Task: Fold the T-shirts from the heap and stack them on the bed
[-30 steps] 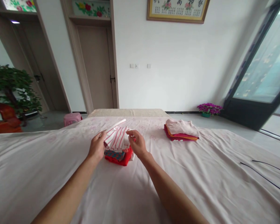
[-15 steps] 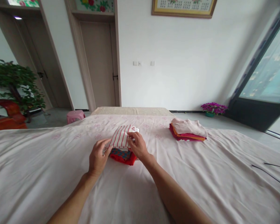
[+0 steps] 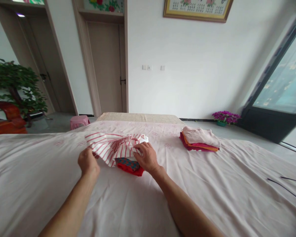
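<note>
A white garment with red stripes [image 3: 106, 144] lies partly unfolded on top of a small pile. Under it are a folded blue patterned cloth [image 3: 128, 163] and a folded red cloth [image 3: 132, 170]. My left hand [image 3: 88, 161] is closed on the garment's left edge and holds it out to the left of the pile. With bent fingers, my right hand [image 3: 146, 156] grips the garment's right side, on top of the pile. What the right fingertips pinch is partly hidden.
A second pile of folded clothes [image 3: 199, 138], pale pink on top, lies to the right on the pale sheet [image 3: 187, 191]. Dark cords [image 3: 286, 190] rest at the far right. Beyond stand a pink stool [image 3: 79, 121], a potted plant [image 3: 13, 85] and purple flowers [image 3: 226, 117].
My left hand has moved left, drawing the striped garment's left part out from its folded shape over the sheet. My right hand has stayed near the pile's right side.
</note>
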The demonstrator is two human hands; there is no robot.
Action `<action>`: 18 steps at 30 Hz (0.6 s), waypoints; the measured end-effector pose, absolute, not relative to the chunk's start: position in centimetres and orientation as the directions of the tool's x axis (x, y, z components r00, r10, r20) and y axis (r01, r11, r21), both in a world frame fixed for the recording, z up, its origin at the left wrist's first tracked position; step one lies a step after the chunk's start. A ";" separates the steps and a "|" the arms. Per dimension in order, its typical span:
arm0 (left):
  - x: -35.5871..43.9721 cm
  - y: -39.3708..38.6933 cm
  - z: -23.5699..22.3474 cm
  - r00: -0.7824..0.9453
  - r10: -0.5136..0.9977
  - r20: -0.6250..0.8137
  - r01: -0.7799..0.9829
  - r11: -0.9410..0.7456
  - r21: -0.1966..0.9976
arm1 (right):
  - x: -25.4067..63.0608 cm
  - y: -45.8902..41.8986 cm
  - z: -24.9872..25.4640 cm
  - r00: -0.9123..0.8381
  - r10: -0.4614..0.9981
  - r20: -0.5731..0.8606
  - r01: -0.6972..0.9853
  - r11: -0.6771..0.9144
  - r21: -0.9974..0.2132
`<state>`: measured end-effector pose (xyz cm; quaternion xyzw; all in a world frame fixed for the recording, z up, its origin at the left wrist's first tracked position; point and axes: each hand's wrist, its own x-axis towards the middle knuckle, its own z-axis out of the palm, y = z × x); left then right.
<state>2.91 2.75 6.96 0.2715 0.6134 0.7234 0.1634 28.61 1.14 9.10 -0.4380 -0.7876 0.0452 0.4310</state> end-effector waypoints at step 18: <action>5.6 0.3 7.9 0.099 0.751 0.653 0.786 -0.461 0.411 | 27.2 -2.0 13.3 0.080 0.827 0.556 -0.051 0.560 -0.827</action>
